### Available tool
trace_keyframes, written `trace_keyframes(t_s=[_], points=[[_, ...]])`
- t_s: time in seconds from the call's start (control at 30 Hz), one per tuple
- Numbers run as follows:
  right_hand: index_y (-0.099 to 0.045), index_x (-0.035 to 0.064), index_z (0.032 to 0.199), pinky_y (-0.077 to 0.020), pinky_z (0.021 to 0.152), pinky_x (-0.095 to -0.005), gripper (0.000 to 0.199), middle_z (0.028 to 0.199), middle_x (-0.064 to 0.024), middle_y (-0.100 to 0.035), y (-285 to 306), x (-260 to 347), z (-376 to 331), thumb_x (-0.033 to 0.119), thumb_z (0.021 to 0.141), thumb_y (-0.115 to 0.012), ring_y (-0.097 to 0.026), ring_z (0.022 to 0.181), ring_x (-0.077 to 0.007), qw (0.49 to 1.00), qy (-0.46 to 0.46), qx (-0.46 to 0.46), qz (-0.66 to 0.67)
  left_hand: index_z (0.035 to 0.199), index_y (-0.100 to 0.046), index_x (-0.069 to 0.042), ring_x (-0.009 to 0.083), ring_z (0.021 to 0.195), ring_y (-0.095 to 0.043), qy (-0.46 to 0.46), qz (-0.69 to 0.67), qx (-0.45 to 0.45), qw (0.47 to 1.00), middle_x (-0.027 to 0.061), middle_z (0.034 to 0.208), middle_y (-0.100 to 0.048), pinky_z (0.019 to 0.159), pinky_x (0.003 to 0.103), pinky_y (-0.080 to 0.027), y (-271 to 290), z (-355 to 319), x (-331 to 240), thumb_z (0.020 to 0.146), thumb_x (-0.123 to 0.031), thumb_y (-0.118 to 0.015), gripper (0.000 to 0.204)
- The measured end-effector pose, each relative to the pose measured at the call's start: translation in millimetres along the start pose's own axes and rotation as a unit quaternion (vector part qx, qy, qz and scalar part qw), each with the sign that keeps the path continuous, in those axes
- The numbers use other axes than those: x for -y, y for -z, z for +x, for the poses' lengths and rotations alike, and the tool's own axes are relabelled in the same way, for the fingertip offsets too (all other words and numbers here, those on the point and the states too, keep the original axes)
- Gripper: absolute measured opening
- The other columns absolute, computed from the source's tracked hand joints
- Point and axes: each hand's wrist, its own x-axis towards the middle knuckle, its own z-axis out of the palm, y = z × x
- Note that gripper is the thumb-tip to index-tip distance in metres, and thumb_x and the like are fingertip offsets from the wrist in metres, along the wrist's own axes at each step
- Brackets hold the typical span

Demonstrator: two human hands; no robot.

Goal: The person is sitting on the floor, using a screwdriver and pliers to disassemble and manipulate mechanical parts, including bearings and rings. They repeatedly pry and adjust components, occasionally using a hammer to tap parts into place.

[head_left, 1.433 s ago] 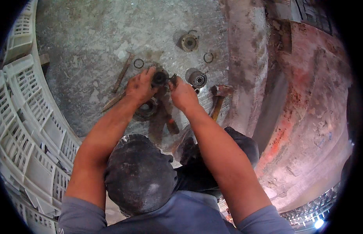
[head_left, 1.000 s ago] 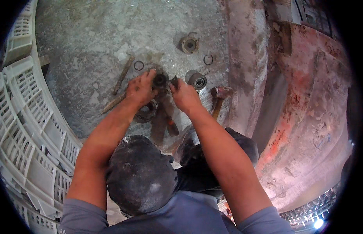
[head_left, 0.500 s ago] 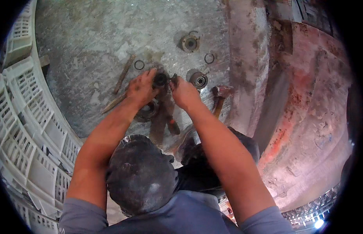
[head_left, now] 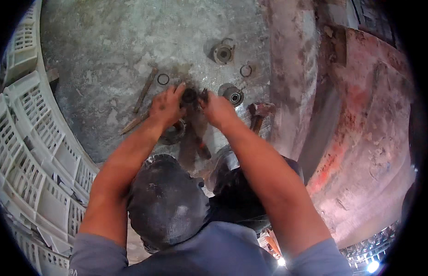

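"Grey, stained floor [head_left: 108,55], seen from above. A person's two bare hands meet near the centre, over a dark round part [head_left: 189,95] with a hollow middle."

"What are the fingers doing?"

"The left hand [head_left: 165,106] grasps the part's left side, fingers above and thumb below. The right hand [head_left: 217,110] is curled around a dark tool [head_left: 204,95], its tip just right of the part. I cannot tell whether tip and part touch, nor what kind of tool it is."

"What has just changed?"

"Very little. Both hands have kept their places for the last second or so; the right forearm now covers more of the handle of the hammer [head_left: 261,109]. I take that to mean the close work on the part is still going on."

"And around them?"

"Beyond the left hand lie a thin ring [head_left: 163,79] and a narrow rod [head_left: 145,90]. To the right of the tool sits a round piece with a bright ring at its centre [head_left: 234,96]; farther off are a flanged part [head_left: 223,54] and a second thin ring [head_left: 245,71]. White slatted crates [head_left: 43,138] line the left."

"Any brands, labels or writing?"

"Only pale lettering on the left sleeve [head_left: 96,253], cut off by the lower edge. I can make out no marking on the metal pieces."
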Motion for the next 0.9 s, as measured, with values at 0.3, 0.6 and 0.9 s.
trace_keyframes(t_s=[0.3,0.6,0.9], points=[[-0.057,0.0031,0.115,-0.0485,0.086,-0.0505,0.042,0.103,-0.0256,-0.066,-6,25,-31,0.040,0.097,-0.047,-0.063,0.100,-0.0430,0.993,-0.087,-0.033,0.074,0.143,-0.038,-0.019,0.0369,0.118,-0.052,-0.009,0.011,-0.061,0.998,0.0154,0.127,-0.050,0.099,0.046,-0.044,-7,-6,0,0.076,-0.030,-0.078,0.079],[-0.060,-0.0012,0.112,-0.0514,0.078,-0.0460,0.042,0.096,-0.0246,-0.068,-28,-27,-23,0.038,0.095,-0.056,-0.066,0.090,-0.0418,0.964,-0.081,-0.137,0.211,0.131,-0.044,-0.015,0.0392,0.120,-0.050,-0.018,0.052,-0.033,0.998,0.0204,0.135,-0.041,0.095,0.048,-0.047,16,4,-21,0.068,-0.024,-0.083,0.074],[-0.061,-0.0011,0.111,-0.0479,0.086,-0.0503,0.043,0.105,-0.0274,-0.066,-92,-9,-53,0.038,0.093,-0.056,-0.061,0.102,-0.0454,0.909,-0.039,-0.152,0.386,0.143,-0.040,-0.015,0.0448,0.130,-0.041,-0.064,0.068,0.163,0.982,0.0240,0.141,-0.036,0.106,0.047,-0.040,62,12,-17,0.070,-0.009,-0.072,0.079]])
